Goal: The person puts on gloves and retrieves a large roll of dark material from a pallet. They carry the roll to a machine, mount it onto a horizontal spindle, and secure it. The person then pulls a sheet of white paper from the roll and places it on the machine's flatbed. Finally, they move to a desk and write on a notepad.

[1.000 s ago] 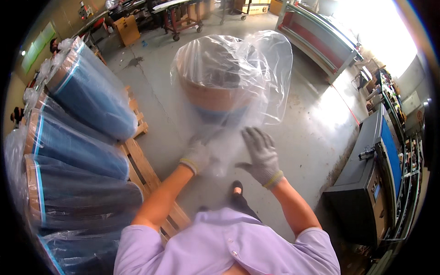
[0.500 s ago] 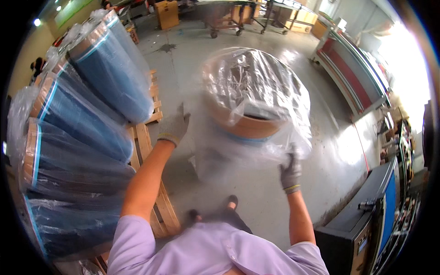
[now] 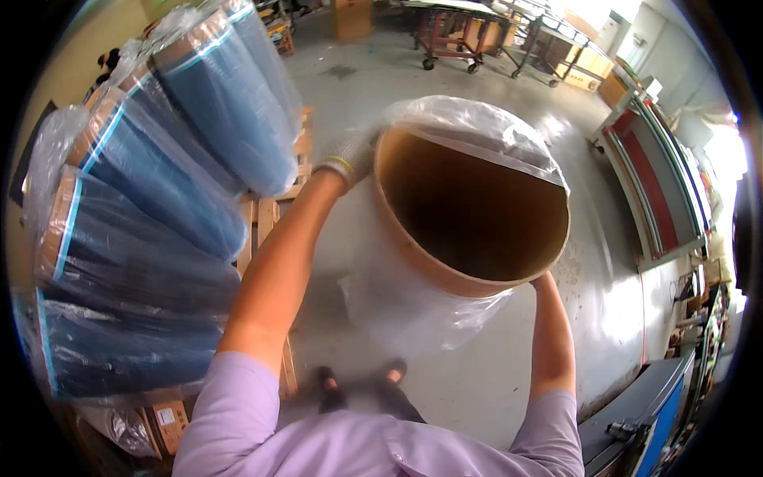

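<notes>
A large, wide cardboard tube (image 3: 433, 270) stands upright in front of me, its dark hollow inside showing. Clear plastic film (image 3: 485, 123) lies over the far part of its rim and also hangs loosely around its sides. My left hand (image 3: 355, 157), in a grey knitted glove, is at the tube's left side by the rim; its fingers are blurred and partly hidden. On the near right, my right forearm (image 3: 554, 342) reaches under the rim, and the tube hides the right hand's fingers.
Several blue-wrapped tubes (image 3: 226, 95) under clear plastic stand at the left on a wooden pallet (image 3: 266, 226). A wheeled cart (image 3: 449, 40) is at the back. A long red and grey machine (image 3: 652, 183) stands right, with a dark cabinet (image 3: 636, 405) nearer me.
The plastic film that lay across the tube's top is now back over its far part, uncovering the opening. Both hands have come in to the tube's sides. My view has shifted somewhat.
</notes>
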`<move>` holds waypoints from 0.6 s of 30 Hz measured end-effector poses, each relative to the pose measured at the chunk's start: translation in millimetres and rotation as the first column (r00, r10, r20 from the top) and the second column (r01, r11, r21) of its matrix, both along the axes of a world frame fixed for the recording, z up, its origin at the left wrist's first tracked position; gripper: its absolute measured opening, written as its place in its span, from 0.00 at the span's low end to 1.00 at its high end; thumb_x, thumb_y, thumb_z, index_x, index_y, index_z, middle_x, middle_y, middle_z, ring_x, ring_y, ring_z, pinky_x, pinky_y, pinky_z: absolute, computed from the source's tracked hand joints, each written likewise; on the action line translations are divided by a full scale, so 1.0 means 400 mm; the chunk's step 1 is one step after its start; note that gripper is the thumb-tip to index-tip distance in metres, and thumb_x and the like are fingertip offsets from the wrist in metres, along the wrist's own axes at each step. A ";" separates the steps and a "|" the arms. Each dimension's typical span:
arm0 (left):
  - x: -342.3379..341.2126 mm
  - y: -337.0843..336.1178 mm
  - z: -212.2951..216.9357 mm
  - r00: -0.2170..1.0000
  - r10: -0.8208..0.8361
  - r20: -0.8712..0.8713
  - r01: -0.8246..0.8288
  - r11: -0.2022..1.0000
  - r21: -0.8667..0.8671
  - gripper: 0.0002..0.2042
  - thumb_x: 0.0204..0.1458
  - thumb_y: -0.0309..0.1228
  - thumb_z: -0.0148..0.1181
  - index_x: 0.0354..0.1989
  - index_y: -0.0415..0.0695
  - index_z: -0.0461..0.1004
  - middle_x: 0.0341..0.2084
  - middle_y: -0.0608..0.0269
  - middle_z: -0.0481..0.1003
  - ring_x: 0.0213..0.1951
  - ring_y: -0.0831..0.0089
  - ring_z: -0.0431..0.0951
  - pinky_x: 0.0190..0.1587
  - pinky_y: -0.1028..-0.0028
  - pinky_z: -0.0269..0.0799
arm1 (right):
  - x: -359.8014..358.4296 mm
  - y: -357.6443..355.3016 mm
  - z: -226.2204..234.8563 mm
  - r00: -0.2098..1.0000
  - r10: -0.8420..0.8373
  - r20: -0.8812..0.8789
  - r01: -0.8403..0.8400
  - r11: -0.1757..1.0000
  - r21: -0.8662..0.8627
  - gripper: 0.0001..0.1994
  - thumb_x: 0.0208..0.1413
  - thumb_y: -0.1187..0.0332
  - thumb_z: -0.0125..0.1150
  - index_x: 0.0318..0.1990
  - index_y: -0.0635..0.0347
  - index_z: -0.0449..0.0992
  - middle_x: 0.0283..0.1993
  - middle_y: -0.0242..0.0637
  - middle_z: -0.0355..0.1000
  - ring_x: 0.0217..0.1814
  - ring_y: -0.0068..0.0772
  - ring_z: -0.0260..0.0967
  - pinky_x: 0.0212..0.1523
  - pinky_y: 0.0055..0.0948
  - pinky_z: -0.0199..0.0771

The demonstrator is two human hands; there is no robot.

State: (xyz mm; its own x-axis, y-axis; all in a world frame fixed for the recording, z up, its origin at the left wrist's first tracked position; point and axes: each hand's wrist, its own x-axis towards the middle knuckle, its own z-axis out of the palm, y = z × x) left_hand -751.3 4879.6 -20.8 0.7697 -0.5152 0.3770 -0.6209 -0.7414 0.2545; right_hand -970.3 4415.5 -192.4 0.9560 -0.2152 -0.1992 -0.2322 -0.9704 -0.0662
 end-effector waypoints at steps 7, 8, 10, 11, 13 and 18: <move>-0.043 0.026 -0.286 0.861 0.117 -0.496 0.128 0.892 0.434 0.16 0.58 0.34 0.49 0.51 0.41 0.73 0.40 0.52 0.76 0.42 0.59 0.75 0.46 0.64 0.70 | 0.033 -0.005 -0.025 0.993 0.005 0.121 -0.020 0.992 0.124 0.21 0.55 0.60 0.57 0.53 0.62 0.70 0.48 0.42 0.69 0.46 0.37 0.67 0.49 0.36 0.66; -0.040 0.021 -0.281 0.857 0.115 -0.502 0.075 0.936 0.343 0.16 0.58 0.34 0.50 0.51 0.40 0.73 0.39 0.53 0.76 0.41 0.60 0.75 0.45 0.65 0.70 | 0.019 0.004 -0.085 0.993 0.004 0.119 -0.024 0.986 0.167 0.21 0.55 0.60 0.57 0.54 0.62 0.70 0.49 0.42 0.69 0.48 0.36 0.67 0.51 0.36 0.65; -0.022 -0.005 -0.238 0.857 0.020 -0.514 -0.078 0.993 -0.091 0.16 0.58 0.34 0.50 0.50 0.38 0.73 0.36 0.56 0.76 0.38 0.63 0.75 0.44 0.67 0.71 | -0.060 0.036 -0.252 0.994 -0.010 0.112 -0.024 0.956 0.293 0.22 0.55 0.60 0.58 0.55 0.63 0.69 0.51 0.43 0.68 0.50 0.36 0.66 0.53 0.36 0.65; -0.019 -0.018 -0.196 0.865 -0.093 -0.493 -0.156 0.884 -0.441 0.16 0.58 0.33 0.50 0.50 0.37 0.73 0.35 0.57 0.77 0.37 0.64 0.75 0.43 0.68 0.71 | -0.125 0.070 -0.354 0.995 -0.009 0.103 -0.031 0.925 0.380 0.23 0.55 0.60 0.58 0.55 0.63 0.69 0.53 0.43 0.68 0.51 0.36 0.66 0.54 0.36 0.64; -0.073 -0.083 -0.078 0.914 -0.248 -0.320 -0.189 0.437 -0.879 0.16 0.59 0.33 0.51 0.49 0.35 0.74 0.32 0.60 0.77 0.34 0.67 0.75 0.41 0.70 0.71 | -0.321 0.166 -0.542 0.996 -0.045 0.081 -0.006 0.837 0.547 0.24 0.55 0.59 0.58 0.56 0.63 0.68 0.55 0.44 0.67 0.54 0.36 0.66 0.57 0.36 0.64; -0.437 -0.099 0.142 0.863 -0.217 0.456 0.426 0.798 -0.426 0.19 0.64 0.42 0.40 0.37 0.43 0.76 0.32 0.60 0.75 0.35 0.66 0.74 0.49 0.63 0.69 | -0.379 0.408 -0.531 0.985 -0.173 -0.003 0.140 0.786 0.603 0.14 0.56 0.60 0.56 0.44 0.61 0.72 0.46 0.47 0.70 0.45 0.48 0.68 0.47 0.43 0.67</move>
State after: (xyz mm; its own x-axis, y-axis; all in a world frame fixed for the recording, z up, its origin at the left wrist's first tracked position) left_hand -926.2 4840.1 35.8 0.3423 -0.3662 0.8653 -0.9209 -0.3136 0.2316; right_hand -1122.0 4578.7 -404.7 0.9317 -0.2164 -0.2917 -0.3580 -0.6827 -0.6370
